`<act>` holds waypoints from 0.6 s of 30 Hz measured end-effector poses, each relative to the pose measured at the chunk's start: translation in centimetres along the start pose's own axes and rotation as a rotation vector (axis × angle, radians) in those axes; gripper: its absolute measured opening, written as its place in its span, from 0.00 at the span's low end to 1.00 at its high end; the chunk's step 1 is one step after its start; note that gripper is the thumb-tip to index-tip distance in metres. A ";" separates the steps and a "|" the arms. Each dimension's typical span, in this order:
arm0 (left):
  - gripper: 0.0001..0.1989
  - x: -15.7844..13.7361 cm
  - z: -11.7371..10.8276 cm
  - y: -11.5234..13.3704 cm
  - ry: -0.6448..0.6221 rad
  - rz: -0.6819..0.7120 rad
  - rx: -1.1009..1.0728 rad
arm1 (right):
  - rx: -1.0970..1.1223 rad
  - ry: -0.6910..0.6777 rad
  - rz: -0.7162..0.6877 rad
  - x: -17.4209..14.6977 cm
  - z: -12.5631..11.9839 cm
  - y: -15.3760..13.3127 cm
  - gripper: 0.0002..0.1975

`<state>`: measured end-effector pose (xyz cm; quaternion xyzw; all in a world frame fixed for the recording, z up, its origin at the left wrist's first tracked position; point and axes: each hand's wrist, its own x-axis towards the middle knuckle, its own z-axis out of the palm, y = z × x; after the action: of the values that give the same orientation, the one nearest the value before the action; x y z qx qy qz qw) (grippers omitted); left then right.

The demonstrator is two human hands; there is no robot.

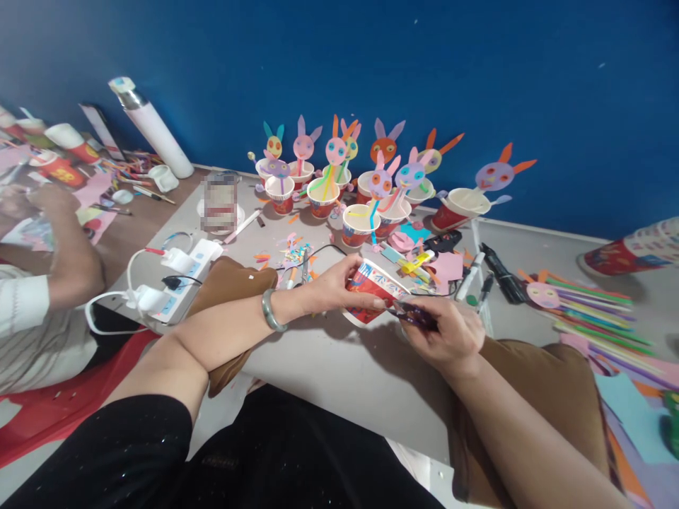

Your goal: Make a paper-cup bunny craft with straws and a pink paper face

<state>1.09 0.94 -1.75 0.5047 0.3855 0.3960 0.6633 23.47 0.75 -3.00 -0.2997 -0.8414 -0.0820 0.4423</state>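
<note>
My left hand (339,283) grips a red paper cup (365,293) with a white and blue printed band, tilted on its side above the table. Its thumb lies along the near side of the cup. In my right hand (448,332) is a dark-handled tool (419,314), its tip at the cup's right side; my fingers hide much of it, so its exact kind is unclear. Just behind the hands stand several paper cups with rabbit faces on straws, among them one with a pink rabbit face (380,185). Paper scraps (297,256) lie close to my left hand.
A power strip (199,272) with plugs and brown cloth (233,286) lie at left; more brown cloth (535,396) is under my right forearm. Colored straws (599,314), black markers (501,276) and stacked cups (610,261) are at right. Another person's arm (74,240) rests at far left.
</note>
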 end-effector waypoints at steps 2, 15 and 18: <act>0.33 0.1 -0.1 -0.5 0.008 0.030 0.052 | 0.000 -0.019 -0.013 0.0 0.1 -0.2 0.10; 0.33 0.3 -0.1 -1.0 0.004 0.160 0.148 | 0.070 -0.015 -0.075 0.3 0.3 -0.3 0.11; 0.33 0.2 0.0 -0.8 0.019 0.156 0.164 | 0.034 -0.001 -0.080 0.0 0.4 -0.3 0.11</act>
<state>1.28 0.99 -2.60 0.5820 0.3825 0.4181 0.5833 23.03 0.72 -3.16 -0.2585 -0.8542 -0.0852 0.4431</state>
